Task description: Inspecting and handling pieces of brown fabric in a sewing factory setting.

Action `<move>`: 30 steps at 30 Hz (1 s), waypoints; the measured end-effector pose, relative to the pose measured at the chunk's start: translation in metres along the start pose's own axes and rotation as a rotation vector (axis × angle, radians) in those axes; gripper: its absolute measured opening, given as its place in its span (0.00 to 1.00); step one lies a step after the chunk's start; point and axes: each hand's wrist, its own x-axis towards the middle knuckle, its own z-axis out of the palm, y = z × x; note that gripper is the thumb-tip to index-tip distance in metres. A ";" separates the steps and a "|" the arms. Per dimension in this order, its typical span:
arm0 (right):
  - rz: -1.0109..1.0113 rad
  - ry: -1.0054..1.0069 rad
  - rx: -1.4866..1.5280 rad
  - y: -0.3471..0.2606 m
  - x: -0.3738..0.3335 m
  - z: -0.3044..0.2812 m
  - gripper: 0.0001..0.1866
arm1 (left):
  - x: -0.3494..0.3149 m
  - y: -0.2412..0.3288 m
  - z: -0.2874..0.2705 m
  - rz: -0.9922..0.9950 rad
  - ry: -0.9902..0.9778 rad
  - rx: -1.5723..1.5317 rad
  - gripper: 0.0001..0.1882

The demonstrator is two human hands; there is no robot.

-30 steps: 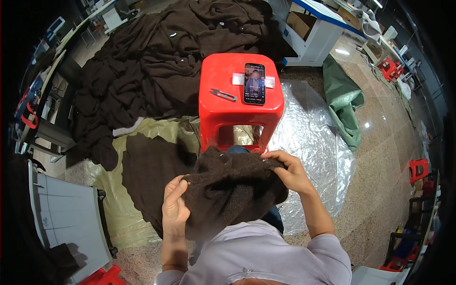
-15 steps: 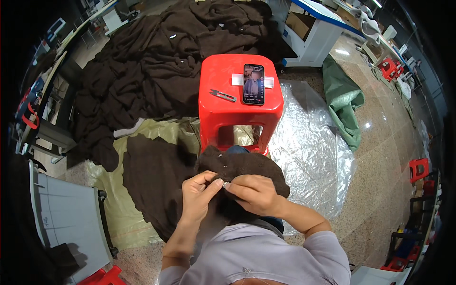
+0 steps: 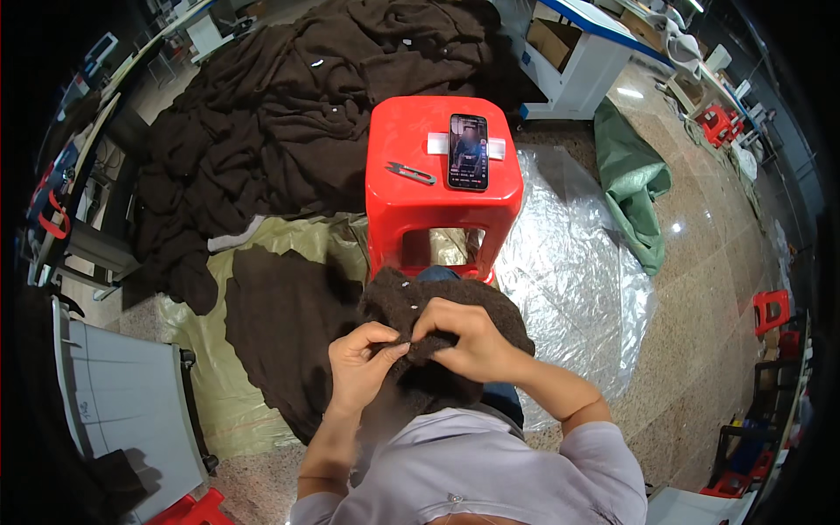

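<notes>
A dark brown fuzzy cloth (image 3: 500, 313) lies bunched over my lap, with small white specks on its upper part. My left hand (image 3: 360, 363) is closed in a pinch, thumb and forefinger holding the cloth's edge. Close beside it, my right hand (image 3: 471, 343) bends round a gathered fold of the same cloth, its fingertips near my left thumb. Whether something small lies between the fingertips is too hard to see. Ahead of my hands stands a red plastic stool (image 3: 394, 206), bearing thread snips (image 3: 411, 173) and a propped phone (image 3: 468, 153) with its screen lit.
A large heap of brown cloth (image 3: 289, 114) spreads beyond the stool to the left. Under it lies yellowish plastic sheeting (image 3: 210, 376); clear sheeting (image 3: 577, 289) covers floor on the right. A green tarp (image 3: 632, 188), a grey-white bin (image 3: 131, 394) and a white cabinet (image 3: 573, 83) stand around.
My right hand has risen slightly and curled over a fold of cloth. A small pale thing between my fingertips no longer shows. The phone's picture has changed.
</notes>
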 end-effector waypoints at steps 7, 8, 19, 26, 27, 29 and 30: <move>0.130 -0.360 0.042 0.004 0.008 -0.012 0.13 | 0.005 0.004 -0.010 0.049 -0.215 0.222 0.08; 0.115 -0.343 0.030 0.004 0.006 -0.010 0.12 | 0.004 0.004 -0.010 0.060 -0.175 0.206 0.08; -0.075 0.279 -0.303 0.008 -0.015 0.035 0.11 | -0.012 -0.003 0.026 0.295 0.203 0.468 0.03; -0.258 0.268 -0.511 0.022 -0.006 0.031 0.20 | 0.012 0.002 -0.002 -0.301 -0.141 -0.285 0.19; -0.244 0.252 -0.484 0.020 -0.004 0.032 0.19 | 0.016 0.000 -0.004 -0.269 -0.147 -0.281 0.18; -0.187 0.179 -0.413 0.022 -0.005 0.033 0.25 | 0.017 0.002 -0.014 -0.277 -0.155 -0.302 0.12; -0.196 0.175 -0.407 0.020 -0.003 0.033 0.25 | 0.012 0.004 -0.019 -0.270 -0.147 -0.298 0.12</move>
